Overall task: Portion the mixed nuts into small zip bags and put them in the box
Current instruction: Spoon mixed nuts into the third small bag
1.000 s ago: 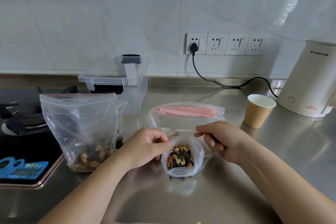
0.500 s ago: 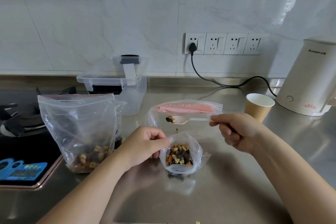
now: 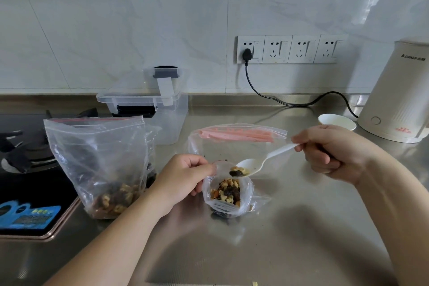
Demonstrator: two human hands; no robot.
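- The small zip bag stands upright on the steel counter, its mouth open and its lower half filled with mixed nuts.
- The left hand pinches the bag's rim on its left side between thumb and forefinger, holding the mouth open.
- The right hand, to the right of the bag, has its fingers curled round the handle of a white plastic spoon.
- The spoon's bowl hangs just above the bag's mouth, tilted down, carrying a few nuts and a dark dried fruit.
- Left of the bag stands a large zip bag with nuts in its bottom.
- Behind that large bag sits the clear plastic box, its lid resting on top.
- Directly behind the small bag lies another clear bag with pink zip strips.
- Further right of the small bag are a paper cup and a cream kettle.
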